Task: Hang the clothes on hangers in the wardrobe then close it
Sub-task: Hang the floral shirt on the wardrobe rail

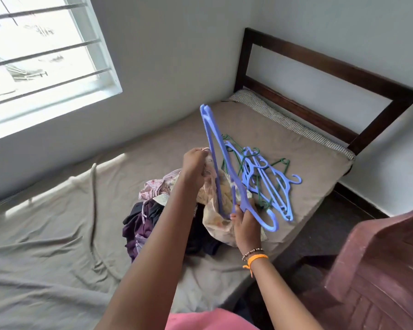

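So your right hand (244, 222), lower middle of the frame, has its fingers wrapped around the neck of a blue hanger (218, 163) just above the hook, and the hanger is flipped so the hook points down toward you and the far shoulder sticks up toward the centre of the frame. Your left hand (194, 164), a bit up and left of that, is pinching the top edge of a pale floral garment (215, 210), bunched in a closed grip. The near end of the hanger sits right in against that fabric, so I'd say you're mid-step on threading the hanger into the garment, first item or close to it.

Both arms reach forward from the bottom of the frame, left one longer and higher, right wrist bent with the beaded and orange bands (255, 256) showing.

Next move probably needs you to open the neckline with the left hand and feed one hanger shoulder in, then the other. That fabric looks floppy, so it might slide off.

Further out: the rest of the clothes (141, 225) sit in a dark and purple heap on the bed (57, 234) just left of your arms, spare blue and green hangers (267, 177) lie tangled to the right of centre, and the dark headboard (320, 72) is at upper right. Can't see the wardrobe anywhere in this view.
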### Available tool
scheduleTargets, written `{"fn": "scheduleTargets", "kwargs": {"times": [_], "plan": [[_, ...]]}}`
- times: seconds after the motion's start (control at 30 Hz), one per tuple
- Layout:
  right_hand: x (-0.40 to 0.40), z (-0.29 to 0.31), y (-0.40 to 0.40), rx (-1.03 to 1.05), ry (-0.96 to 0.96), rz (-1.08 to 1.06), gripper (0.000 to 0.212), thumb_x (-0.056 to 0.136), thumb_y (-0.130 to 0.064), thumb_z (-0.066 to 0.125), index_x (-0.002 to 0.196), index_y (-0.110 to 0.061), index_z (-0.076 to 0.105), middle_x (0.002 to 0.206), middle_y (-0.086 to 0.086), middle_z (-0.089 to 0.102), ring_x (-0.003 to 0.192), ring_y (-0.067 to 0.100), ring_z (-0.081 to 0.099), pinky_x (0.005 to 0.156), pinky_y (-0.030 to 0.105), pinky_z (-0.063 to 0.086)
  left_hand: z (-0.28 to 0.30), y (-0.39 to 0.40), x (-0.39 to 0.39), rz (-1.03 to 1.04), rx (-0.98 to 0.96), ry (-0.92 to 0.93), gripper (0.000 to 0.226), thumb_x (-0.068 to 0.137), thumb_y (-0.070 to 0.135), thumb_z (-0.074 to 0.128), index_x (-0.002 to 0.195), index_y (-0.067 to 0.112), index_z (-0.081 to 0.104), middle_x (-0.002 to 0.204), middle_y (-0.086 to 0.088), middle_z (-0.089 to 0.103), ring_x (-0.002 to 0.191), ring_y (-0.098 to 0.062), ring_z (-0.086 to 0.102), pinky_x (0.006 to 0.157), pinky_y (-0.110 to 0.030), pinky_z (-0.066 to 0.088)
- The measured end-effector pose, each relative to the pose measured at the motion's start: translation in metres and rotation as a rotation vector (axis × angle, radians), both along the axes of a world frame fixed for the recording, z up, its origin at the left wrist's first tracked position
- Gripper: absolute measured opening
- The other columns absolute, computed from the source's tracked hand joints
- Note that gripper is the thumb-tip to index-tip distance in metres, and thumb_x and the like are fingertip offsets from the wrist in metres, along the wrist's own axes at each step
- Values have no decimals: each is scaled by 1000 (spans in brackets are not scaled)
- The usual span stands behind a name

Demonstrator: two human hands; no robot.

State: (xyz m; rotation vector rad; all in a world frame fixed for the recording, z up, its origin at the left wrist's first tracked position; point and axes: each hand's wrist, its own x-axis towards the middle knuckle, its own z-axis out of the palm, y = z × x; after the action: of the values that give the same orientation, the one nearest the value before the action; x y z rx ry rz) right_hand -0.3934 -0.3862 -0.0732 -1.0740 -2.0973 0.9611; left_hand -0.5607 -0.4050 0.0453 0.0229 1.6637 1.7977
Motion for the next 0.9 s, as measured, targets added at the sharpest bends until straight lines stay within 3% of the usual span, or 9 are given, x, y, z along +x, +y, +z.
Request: {"fn": "scheduleTargets", "kwargs": {"times": [0.17,0.27,0.37,0.47,0.53,0.67,0.77,0.83,0.9], "plan": [[42,0,38,53,-235,-107,12,86,1,54,98,-1,50,88,22,60,88,42,60,63,37,39,7,-15,-30,-21,-135,-136,18,88,6,51,70,10,50,59,-5,46,38,-12,47,42,-16,38],[45,11,61,3,-379,-148,23,89,-2,51,111,4,51,104,28,61,103,44,57,75,44,43,11,-23,-34,-125,-140,-224,18,88,11,45,71,10,49,64,-4,42,47,-13,41,46,-17,35],[44,23,77,66,-457,-149,40,86,0,51,125,4,47,112,29,59,111,44,53,85,46,44,11,-31,-38,-143,-18,-310,24,87,19,44,67,8,52,55,-5,44,34,-14,39,40,-11,34],[44,33,89,155,-499,-133,48,79,2,55,126,3,47,112,28,59,109,45,53,83,47,46,5,-30,-36,-168,-100,-62,7,86,7,59,79,7,58,61,-8,46,31,-16,46,35,-18,41],[41,38,94,272,-582,-100,47,72,5,62,119,2,54,109,26,62,105,45,53,78,46,49,-1,-27,-33,-188,-246,249,25,79,-10,56,71,13,59,58,-6,48,34,-15,48,35,-17,39],[31,69,93,538,-746,44,34,70,12,58,103,3,64,92,19,67,96,42,52,74,46,50,8,-17,-17,-402,-470,872,31,69,-5,51,68,24,62,56,0,53,56,-21,50,56,-27,41],[23,103,100,428,-780,193,31,88,-1,51,118,-6,55,117,15,60,114,35,48,90,39,41,22,-1,-7,-555,-421,1091,18,81,12,61,94,24,66,83,-9,63,83,-28,56,71,-32,41],[22,132,103,286,-647,217,31,90,-7,56,120,-9,55,116,19,62,110,35,55,83,37,42,29,5,-4,-574,-468,1220,28,92,30,56,119,23,59,118,-8,56,108,-30,49,89,-38,39],[28,162,102,304,-521,169,30,89,-10,59,118,-12,58,110,19,64,103,37,58,76,37,42,34,5,-7,-475,-472,1251,33,96,36,48,126,25,55,132,-4,45,118,-31,41,97,-42,36]]}}
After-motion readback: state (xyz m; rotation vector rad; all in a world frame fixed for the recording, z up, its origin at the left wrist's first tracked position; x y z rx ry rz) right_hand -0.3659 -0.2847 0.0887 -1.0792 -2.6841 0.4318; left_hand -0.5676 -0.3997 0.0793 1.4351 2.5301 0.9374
